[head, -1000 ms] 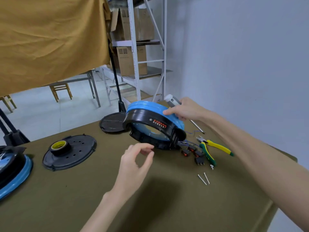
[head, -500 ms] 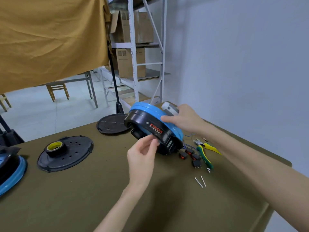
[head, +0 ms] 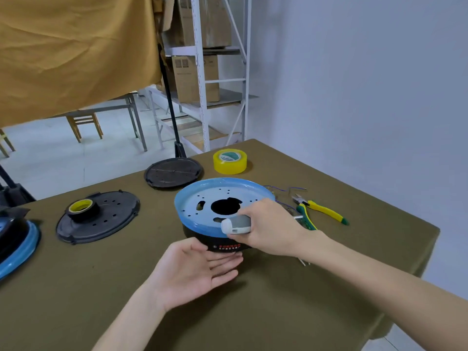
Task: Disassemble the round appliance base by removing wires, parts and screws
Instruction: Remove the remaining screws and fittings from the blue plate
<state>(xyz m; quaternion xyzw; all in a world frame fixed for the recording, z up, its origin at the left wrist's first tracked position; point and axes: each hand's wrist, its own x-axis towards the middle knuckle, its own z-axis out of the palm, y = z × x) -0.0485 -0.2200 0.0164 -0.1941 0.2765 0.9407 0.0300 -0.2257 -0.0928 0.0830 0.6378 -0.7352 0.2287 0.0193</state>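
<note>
Base [head: 202, 206] front hidden by right hand [head: 268, 229].

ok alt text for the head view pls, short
A round blue-topped appliance base sits flat on an olive table; the right hand grips a grey screwdriver handle over it and the open left hand rests against its black side. Yellow-green pliers lie to the right.
</note>
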